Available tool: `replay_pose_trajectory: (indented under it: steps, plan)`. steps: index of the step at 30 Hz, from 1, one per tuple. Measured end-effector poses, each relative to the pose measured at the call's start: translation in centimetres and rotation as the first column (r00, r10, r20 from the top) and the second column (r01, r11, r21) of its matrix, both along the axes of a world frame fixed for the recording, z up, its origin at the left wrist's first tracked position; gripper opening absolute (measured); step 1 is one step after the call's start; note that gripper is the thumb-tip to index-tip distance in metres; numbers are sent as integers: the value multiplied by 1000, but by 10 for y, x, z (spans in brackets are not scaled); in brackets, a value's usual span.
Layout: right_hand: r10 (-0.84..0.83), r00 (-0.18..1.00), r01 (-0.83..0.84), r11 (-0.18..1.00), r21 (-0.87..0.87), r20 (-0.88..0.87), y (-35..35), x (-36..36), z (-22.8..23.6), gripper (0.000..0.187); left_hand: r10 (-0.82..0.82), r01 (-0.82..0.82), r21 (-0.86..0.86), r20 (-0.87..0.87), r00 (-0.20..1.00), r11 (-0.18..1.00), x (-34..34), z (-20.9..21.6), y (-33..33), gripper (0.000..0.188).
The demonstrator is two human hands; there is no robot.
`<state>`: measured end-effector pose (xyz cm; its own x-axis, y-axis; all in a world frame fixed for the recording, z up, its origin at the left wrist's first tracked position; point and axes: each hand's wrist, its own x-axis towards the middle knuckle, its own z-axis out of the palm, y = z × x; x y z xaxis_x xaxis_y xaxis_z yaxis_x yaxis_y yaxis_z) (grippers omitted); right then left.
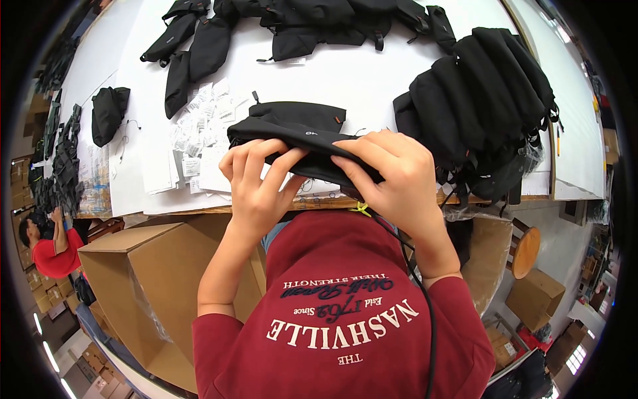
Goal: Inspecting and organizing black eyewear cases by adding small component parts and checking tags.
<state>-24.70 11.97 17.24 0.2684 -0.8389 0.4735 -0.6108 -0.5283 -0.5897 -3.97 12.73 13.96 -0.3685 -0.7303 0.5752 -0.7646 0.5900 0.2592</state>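
A black fabric pouch (312,138) with a small pale print is held between my two hands at the table's near edge. My left hand (260,183) is closed on its left end, the fingers curled over the near edge. At the other end, my right hand (397,174) pinches the fabric between thumb and fingers. A dark gap shows along the pouch between the hands; what lies inside is hidden. Just beyond it, another black piece (299,113) with a small orange tab lies on the white table (312,83), partly covered by the held pouch.
Several black pouches (472,96) stand stacked at the right, and more (299,30) lie along the back. White paper slips (206,116) spread at the left near a single black pouch (109,114). Cardboard boxes (156,266) stand below. A person in red (56,249) is far left.
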Motion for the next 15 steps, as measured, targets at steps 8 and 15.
replay_pose_trajectory:
  steps: [8,15]
  plan:
    - [29,1000,-29,998,-53,-6,1,4,-3,13,-33,31,-27,-57,998,999,0,1,-3,36]
    - [41,998,-41,999,15,46,4,7,-4,13,-77,73,-59,-62,995,996,3,2,-3,31]
